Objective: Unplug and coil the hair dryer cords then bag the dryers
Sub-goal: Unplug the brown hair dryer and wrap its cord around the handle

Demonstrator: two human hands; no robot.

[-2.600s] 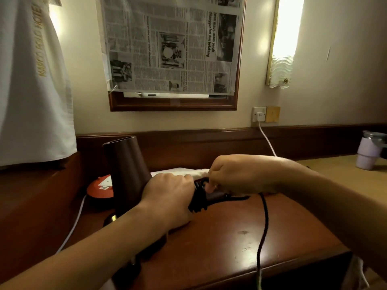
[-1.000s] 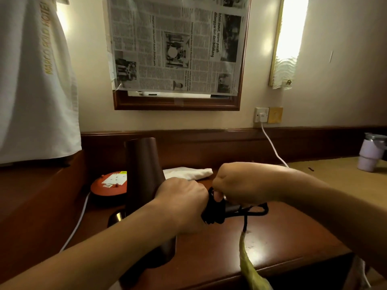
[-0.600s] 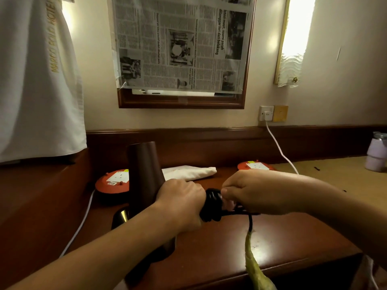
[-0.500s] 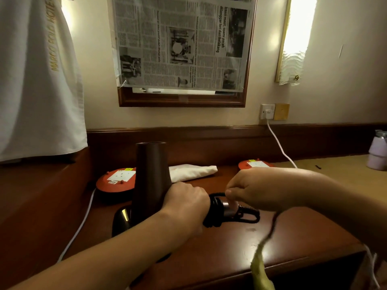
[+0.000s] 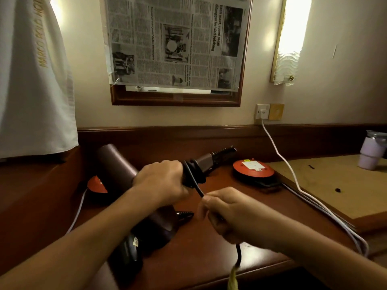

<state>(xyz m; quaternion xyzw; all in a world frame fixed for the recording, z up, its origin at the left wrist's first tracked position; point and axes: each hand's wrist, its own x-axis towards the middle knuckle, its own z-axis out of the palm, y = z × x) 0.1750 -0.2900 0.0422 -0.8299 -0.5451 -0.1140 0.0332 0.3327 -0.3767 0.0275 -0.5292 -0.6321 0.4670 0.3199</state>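
A dark brown hair dryer (image 5: 114,162) lies tilted over the wooden desk (image 5: 209,258), its barrel pointing up-left and its handle (image 5: 209,160) pointing back-right. My left hand (image 5: 161,182) grips the handle where the black cord (image 5: 193,176) is wound round it in several turns. My right hand (image 5: 230,212) pinches the cord closer to me, stretching it taut from the coil. The cord's free end (image 5: 238,255) hangs below that hand, ending in a yellow-green piece. Another dark object (image 5: 129,252) with a small label lies under my left forearm; what it is I cannot tell.
Two round orange socket reels sit on the desk, one at the right (image 5: 253,169) and one behind the dryer at the left (image 5: 97,185). A white cable (image 5: 293,181) runs from the wall socket (image 5: 262,111) over the desk's right edge. A lilac tumbler (image 5: 371,151) stands far right.
The dryer has tipped from upright to leaning left, its handle now pointing back-right. My right hand has pulled away from the handle toward me, drawing the cord out taut.
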